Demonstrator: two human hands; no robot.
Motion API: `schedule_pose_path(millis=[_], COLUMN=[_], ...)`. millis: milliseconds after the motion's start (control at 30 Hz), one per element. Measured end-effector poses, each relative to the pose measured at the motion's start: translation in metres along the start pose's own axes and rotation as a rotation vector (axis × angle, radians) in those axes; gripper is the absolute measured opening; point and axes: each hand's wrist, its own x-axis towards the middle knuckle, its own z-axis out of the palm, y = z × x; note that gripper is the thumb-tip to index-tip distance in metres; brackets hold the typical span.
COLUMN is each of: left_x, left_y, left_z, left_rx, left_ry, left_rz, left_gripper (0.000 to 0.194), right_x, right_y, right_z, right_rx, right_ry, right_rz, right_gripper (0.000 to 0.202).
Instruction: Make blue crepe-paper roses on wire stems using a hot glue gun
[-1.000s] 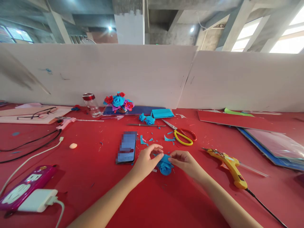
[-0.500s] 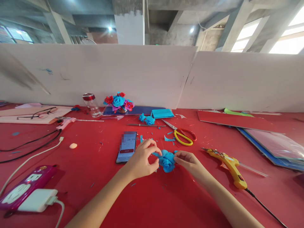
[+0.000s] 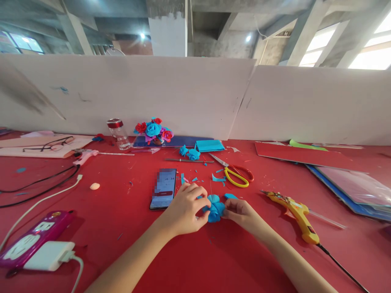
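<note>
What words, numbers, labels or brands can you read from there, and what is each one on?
"6:34", on the phone screen; what stands before the 6 is masked or too blurred to read.
Red bar and other lines on that screen: too small or blurred to read.
Label on the yellow glue gun: too small to read.
Nearest blue flower: no lettering visible.
No brand name can be read anywhere.
</note>
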Motion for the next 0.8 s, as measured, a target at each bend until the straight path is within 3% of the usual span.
schedule_pose_path(millis=[333,533,667,800], left_x=[-0.003,-0.003,-0.003,-0.003], left_y=[0.0,-0.001,0.0,0.003], left_z=[0.009,0.012,0.013,0.014], left_rx=[0.11,0.17,0.187,0.206], left_ry=[-0.013,0.007,0.01,-0.016], left_rz=[0.071,0.118,0.113,0.121], left_gripper=[0.006,0.017,0.015,0.013], right_x=[-0.001,-0.002,-0.008,-0.014], right_y=[0.001,0.002,-0.008,-0.019], right_z=[0.004,0.003,0.009,0.018], right_rx=[-0.075,-0.153,-0.239,-0.568], right_ry=[0.016,0.031,0.173,0.241], right_rz=[-0.041,-0.104,-0.224,-0.483], right_gripper=[0.032,0.028,0.016,0.012])
